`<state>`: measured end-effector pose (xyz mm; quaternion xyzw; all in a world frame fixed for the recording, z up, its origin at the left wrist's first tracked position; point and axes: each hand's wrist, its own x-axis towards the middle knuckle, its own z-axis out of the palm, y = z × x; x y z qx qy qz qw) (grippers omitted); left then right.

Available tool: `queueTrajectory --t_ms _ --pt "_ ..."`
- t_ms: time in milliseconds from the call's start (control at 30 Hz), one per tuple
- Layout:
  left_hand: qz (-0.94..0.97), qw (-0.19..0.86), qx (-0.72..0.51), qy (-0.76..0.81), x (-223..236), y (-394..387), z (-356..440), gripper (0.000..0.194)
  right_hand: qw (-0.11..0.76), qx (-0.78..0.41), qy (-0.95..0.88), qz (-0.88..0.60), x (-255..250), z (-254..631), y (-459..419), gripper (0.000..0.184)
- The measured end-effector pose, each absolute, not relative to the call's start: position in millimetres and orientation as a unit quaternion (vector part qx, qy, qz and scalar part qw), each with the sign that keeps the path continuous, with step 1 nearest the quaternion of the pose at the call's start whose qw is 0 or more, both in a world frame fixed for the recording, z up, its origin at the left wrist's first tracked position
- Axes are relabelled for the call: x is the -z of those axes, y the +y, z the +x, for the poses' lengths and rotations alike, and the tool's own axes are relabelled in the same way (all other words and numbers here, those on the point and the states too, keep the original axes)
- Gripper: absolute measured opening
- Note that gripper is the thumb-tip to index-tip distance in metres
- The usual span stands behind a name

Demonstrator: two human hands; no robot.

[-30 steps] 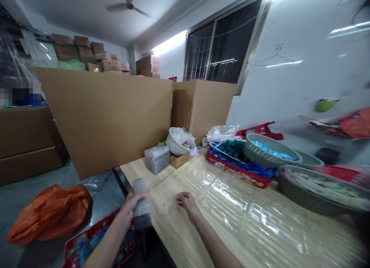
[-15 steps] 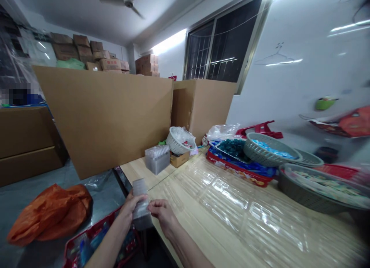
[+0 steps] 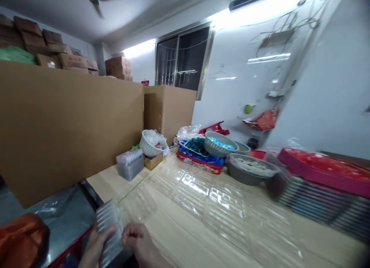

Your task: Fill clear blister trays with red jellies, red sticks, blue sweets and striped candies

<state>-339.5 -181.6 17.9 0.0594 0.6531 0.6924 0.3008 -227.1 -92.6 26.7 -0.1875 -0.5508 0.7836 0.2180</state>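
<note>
Low in the view, my left hand (image 3: 95, 246) is shut on a transparent ribbed plastic pack (image 3: 108, 231), tilted, with its lower end partly hidden by my fingers. My right hand (image 3: 135, 241) sits right beside the pack with its fingers curled, and nothing shows in them. Both hands are at the near edge of a light wooden table (image 3: 185, 206), which is covered with a glossy transparent sheet. A grey box of similar transparent plastic items (image 3: 130, 166) stands farther along the table.
A cardboard wall (image 3: 66, 125) runs along the table's left side. A white basket (image 3: 152, 142), a small carton (image 3: 153, 161), a blue-filled tray (image 3: 199, 156), a grey woven basket (image 3: 219, 144) and a grey basin (image 3: 248, 169) stand beyond. A red-lidded stack (image 3: 326, 187) lies right.
My head has turned right, shifting the room leftward in view. My right hand has come in next to the pack, and the pack now tilts lower in my left hand.
</note>
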Motion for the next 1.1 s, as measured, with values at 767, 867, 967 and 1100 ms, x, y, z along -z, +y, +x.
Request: queueTrajectory --t_ms 767,867,967,1100 --pt "0.010 0.359 -0.743 0.565 -26.2 -179.2 -181.7 0.074 0.352 -0.468 -0.722 -0.368 -17.0 -52.4 34.3 0.031" --pt "-0.024 0.353 -0.742 0.569 -26.2 -178.6 -180.1 0.071 0.308 -0.513 -0.749 -0.286 -24.4 -56.8 0.6 0.028" --pt "-0.026 0.351 -0.732 0.583 -27.5 -180.9 -176.5 0.070 0.194 -0.637 -0.728 -0.162 -32.4 -62.6 -53.1 0.026" --pt "-0.011 0.374 -0.732 0.569 -27.3 -187.8 -164.2 0.069 0.196 -0.714 -0.654 -0.152 -33.0 -61.2 -93.5 0.027"
